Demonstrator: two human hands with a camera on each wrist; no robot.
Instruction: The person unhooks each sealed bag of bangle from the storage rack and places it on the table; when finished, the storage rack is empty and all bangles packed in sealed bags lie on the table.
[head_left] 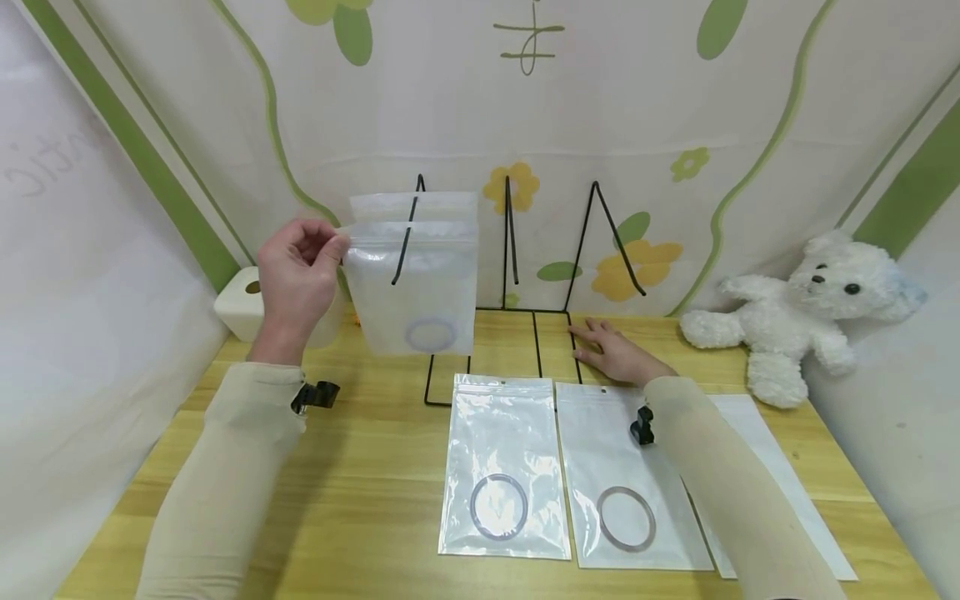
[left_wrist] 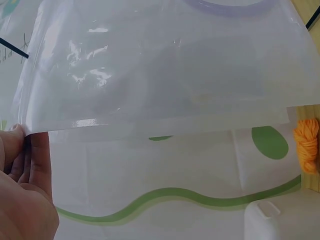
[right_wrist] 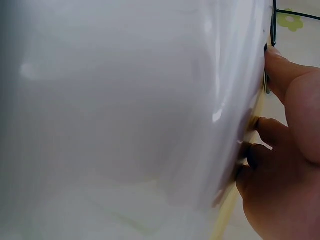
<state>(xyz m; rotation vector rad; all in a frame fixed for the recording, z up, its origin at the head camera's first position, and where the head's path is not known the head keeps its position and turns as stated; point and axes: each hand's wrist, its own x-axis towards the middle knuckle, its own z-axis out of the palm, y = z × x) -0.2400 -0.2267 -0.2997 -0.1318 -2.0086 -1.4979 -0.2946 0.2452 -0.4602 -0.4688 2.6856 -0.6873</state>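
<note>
My left hand (head_left: 300, 262) pinches the upper left corner of a translucent zip bag (head_left: 405, 287) between thumb and fingers. The bag hangs on the left hook of a black wire display rack (head_left: 505, 250), with another bag (head_left: 375, 206) showing behind its top edge. Low inside the front bag is a pale purple ring (left_wrist: 235, 9). Beside the rack's right base wire, my right hand (head_left: 618, 354) rests with fingers spread and holds nothing. Just in front lie two more zip bags, the left one (head_left: 502, 433) and the middle one (head_left: 600, 442), each with a ring inside.
A white sheet-like packet (head_left: 780, 467) lies partly under the right forearm. A white plush bear (head_left: 780, 321) sits at the back right. At the back left stands a white box (head_left: 238, 310), with orange yarn (left_wrist: 306, 145) near it. The middle and right hooks carry no bags.
</note>
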